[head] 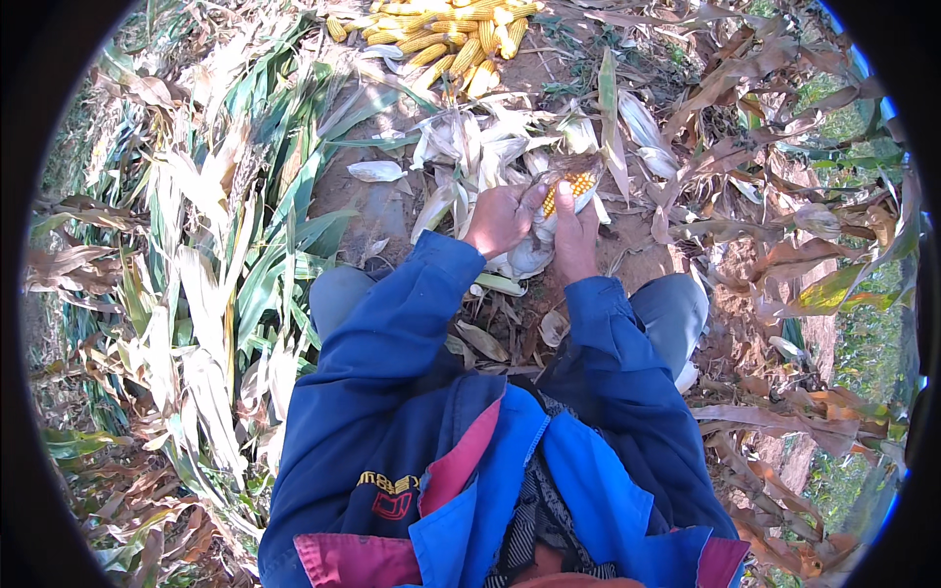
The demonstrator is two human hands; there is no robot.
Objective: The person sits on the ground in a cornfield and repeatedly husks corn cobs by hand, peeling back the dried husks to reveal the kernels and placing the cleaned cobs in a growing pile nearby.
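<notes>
Between my two hands is an ear of corn [579,184], its yellow kernels bared on one side near the silk end. Pale husk [531,257] still wraps the lower part. My right hand [575,234] holds the ear from the right, the thumb lying over the kernels. On the other side, the fingers of my left hand [504,217] pinch the husk and brown silk at the edge of the bared patch. Loose pale husks [478,147] lie on the soil just beyond my hands.
A pile of husked yellow corn ears [448,37] lies ahead at the top. Cut green and dry corn stalks [220,272] are heaped along the left. Dry brown leaves [794,257] cover the right side. My bent knees [669,316] flank the work spot.
</notes>
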